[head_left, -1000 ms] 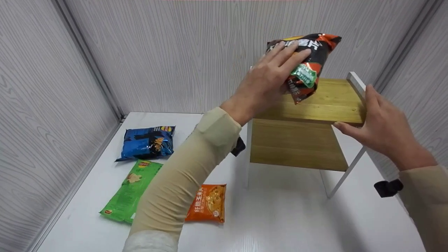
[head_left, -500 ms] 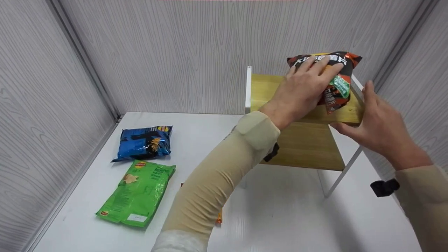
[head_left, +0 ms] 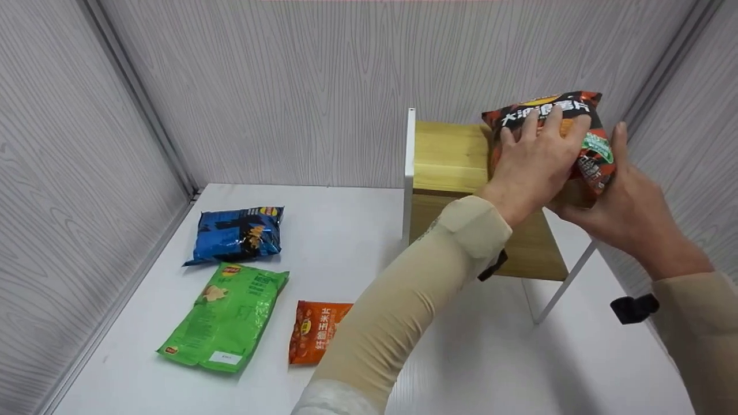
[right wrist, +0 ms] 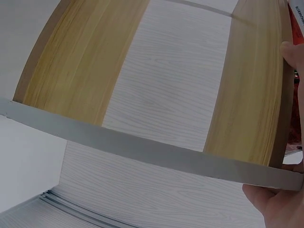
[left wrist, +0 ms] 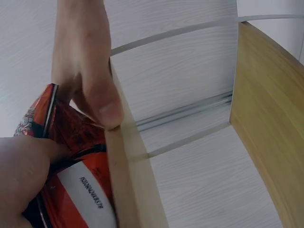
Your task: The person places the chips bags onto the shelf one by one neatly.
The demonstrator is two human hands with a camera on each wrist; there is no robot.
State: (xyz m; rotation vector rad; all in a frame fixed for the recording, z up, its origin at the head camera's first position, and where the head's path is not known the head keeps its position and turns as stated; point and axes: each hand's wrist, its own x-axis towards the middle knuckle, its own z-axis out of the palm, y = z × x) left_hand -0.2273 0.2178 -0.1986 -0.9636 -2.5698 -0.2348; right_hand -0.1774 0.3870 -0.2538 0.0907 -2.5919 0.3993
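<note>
A black and red chip bag [head_left: 553, 124] is at the right end of the wooden top shelf [head_left: 450, 155] of a small rack. My left hand [head_left: 533, 161] grips the bag, its fingers spread over the front. The right hand [head_left: 631, 207] grips the shelf's right front corner, thumb below. In the left wrist view the red bag [left wrist: 80, 190] lies against the shelf board [left wrist: 126, 185], beside the right thumb. The right wrist view has the right hand [right wrist: 280, 204] around the white side frame [right wrist: 142, 147].
On the white table [head_left: 340, 242] at the left lie a blue chip bag [head_left: 236, 233] and a green one [head_left: 230, 317]. An orange bag [head_left: 314, 331] is partly behind the left sleeve. Below the top is a lower wooden shelf [head_left: 530, 253].
The left hand has moved right and lower with the black and red bag, from above the shelf to its right end. The right hand has stayed on the corner.
</note>
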